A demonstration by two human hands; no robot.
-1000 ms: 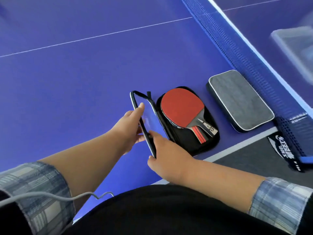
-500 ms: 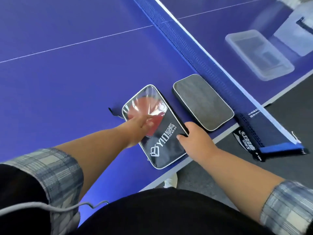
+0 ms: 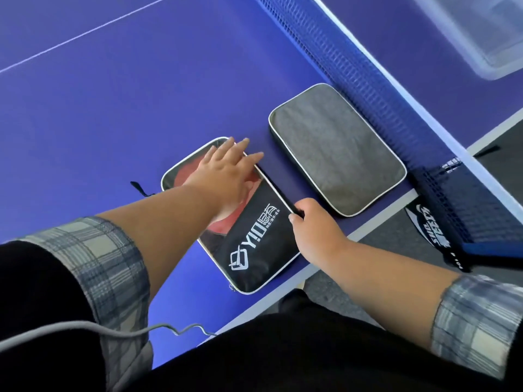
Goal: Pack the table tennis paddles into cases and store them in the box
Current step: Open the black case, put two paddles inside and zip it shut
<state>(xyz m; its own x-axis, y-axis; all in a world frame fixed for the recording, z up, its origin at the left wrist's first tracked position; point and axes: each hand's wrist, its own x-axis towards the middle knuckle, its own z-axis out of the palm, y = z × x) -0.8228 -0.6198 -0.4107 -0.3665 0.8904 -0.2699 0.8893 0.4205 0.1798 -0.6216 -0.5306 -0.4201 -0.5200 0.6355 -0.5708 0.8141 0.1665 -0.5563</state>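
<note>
A black paddle case [image 3: 254,244] with white lettering and a clear window lies folded closed near the table's front edge. The red paddle [image 3: 220,226] shows through the window. My left hand [image 3: 223,174] presses flat on the case's far end with straight fingers. My right hand [image 3: 311,224] pinches the case's right edge, likely at the zipper, fingers curled. A second case [image 3: 336,148], grey-topped and closed, lies just to the right, beside the net. A clear plastic box [image 3: 475,32] sits beyond the net at the top right.
The blue net [image 3: 368,89] runs diagonally across the table [image 3: 99,108], ending in a clamp [image 3: 452,222] at the table's edge. Dark floor [image 3: 396,250] lies below the right edge. A grey cable [image 3: 113,329] crosses my lap.
The case lid, held upright a second ago, has been folded over the paddle. My left hand slid to the far end; my right moved along the right edge.
</note>
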